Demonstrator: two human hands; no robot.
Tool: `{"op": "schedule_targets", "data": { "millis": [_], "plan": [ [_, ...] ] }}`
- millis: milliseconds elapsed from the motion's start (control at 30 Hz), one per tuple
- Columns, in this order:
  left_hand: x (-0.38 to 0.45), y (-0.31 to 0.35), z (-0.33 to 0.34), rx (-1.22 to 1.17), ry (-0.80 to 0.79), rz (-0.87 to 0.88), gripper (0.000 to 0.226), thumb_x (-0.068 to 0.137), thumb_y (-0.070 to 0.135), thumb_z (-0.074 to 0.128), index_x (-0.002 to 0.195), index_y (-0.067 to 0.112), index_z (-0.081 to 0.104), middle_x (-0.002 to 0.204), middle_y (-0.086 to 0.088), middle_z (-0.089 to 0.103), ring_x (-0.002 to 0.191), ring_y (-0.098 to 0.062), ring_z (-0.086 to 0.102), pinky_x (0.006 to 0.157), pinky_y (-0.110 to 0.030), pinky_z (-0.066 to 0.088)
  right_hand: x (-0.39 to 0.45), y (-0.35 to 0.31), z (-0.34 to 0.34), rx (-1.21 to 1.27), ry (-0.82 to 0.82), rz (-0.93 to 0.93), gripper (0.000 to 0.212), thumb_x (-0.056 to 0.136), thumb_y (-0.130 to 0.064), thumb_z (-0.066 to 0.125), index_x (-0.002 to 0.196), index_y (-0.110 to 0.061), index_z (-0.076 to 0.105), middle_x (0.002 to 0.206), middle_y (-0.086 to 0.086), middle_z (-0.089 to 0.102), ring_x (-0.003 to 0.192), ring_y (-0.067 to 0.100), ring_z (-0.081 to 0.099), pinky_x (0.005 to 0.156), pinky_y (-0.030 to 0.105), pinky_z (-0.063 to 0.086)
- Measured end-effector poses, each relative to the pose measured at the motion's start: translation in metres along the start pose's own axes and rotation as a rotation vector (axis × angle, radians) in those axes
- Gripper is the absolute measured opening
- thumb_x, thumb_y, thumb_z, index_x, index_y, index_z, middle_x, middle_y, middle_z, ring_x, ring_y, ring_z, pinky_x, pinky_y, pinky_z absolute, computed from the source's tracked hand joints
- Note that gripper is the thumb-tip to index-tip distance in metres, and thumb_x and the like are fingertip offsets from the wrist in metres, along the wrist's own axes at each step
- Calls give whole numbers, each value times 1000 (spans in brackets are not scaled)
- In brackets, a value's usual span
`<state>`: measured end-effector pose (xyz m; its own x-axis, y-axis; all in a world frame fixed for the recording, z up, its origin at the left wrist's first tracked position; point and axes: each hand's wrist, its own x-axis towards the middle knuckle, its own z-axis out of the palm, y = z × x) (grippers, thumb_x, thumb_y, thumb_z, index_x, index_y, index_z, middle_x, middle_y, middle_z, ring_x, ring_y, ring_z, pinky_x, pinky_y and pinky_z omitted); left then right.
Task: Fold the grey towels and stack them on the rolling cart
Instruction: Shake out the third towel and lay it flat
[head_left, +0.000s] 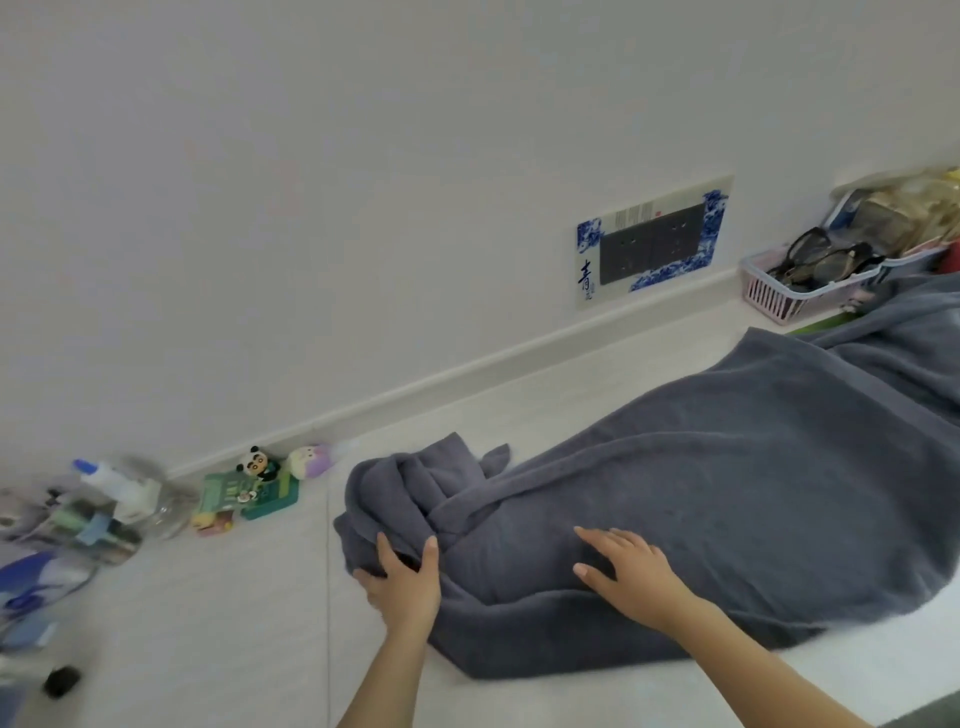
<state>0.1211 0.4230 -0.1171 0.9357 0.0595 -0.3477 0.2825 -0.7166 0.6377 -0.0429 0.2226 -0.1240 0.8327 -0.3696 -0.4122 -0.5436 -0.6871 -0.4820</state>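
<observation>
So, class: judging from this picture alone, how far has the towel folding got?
Done: nothing visible. No folded towel or stack shows, and no rolling cart is in view.
In hand: one grey towel lies spread and rumpled on the white surface. The left hand grips its bunched end, and the right hand rests flat on it.
Left: smoothing, folding and stacking. More grey cloth lies near the pink basket.

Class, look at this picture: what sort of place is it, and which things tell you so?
Probably a lived-in home room: a decorated wall socket, a pink basket of glasses, and small toys by the wall.
</observation>
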Motion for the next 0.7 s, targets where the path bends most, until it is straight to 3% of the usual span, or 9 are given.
{"op": "schedule_targets", "data": {
  "millis": [100,233,333,400,500,600,633,700],
  "plan": [
    [23,-7,-17,-277,51,-82,74,84,40,67,144,11,35,146,-20,37,132,-40,36,109,-50,34,5,-22,15,49,-5,63,55,96,-55,28,147,-37,20,155,-9,21,145,18,6,115,40,11],
    [54,-15,-29,-583,-99,-232,85,72,53,74,140,17,39,138,-16,48,120,-39,50,98,-52,46,8,-37,24,91,-19,167,52,99,-50,24,148,-36,14,158,-7,13,146,21,0,116,42,8],
    [59,-5,-38,-340,-63,-130,66,81,55,64,132,15,51,130,-18,52,118,-37,50,90,-42,46,5,-37,28,84,-45,228,53,99,-49,23,149,-35,9,158,-8,12,146,20,0,116,40,10],
    [62,5,-43,-150,-28,-69,51,85,59,57,116,18,60,119,-17,56,111,-34,52,79,-35,43,3,-38,28,75,-50,270,54,99,-49,22,149,-34,8,158,-7,13,146,18,1,116,38,13],
    [68,13,-42,-91,-122,-82,47,84,62,54,100,18,61,100,-11,55,102,-32,55,85,-36,49,1,-40,21,109,-48,317,59,96,-55,23,149,-30,16,156,0,21,146,19,6,115,40,18],
    [73,20,-40,-477,-255,-148,46,87,49,60,110,9,60,93,-9,60,98,-33,57,92,-46,49,7,-47,10,96,-65,342,93,73,-79,12,148,-24,22,150,1,34,141,22,25,112,40,26],
    [74,23,-42,-663,-314,-203,45,88,46,61,113,10,57,100,-11,61,102,-34,57,93,-46,48,12,-50,6,69,-74,349,95,74,-80,12,148,-22,23,148,3,38,137,23,33,110,39,29],
    [73,29,-58,-1031,-433,-247,48,87,42,62,120,9,53,116,-15,60,110,-34,55,96,-47,46,23,-57,-1,-7,-87,346,71,93,-63,21,146,-16,27,145,6,42,130,25,42,107,38,34]
  ]
}}
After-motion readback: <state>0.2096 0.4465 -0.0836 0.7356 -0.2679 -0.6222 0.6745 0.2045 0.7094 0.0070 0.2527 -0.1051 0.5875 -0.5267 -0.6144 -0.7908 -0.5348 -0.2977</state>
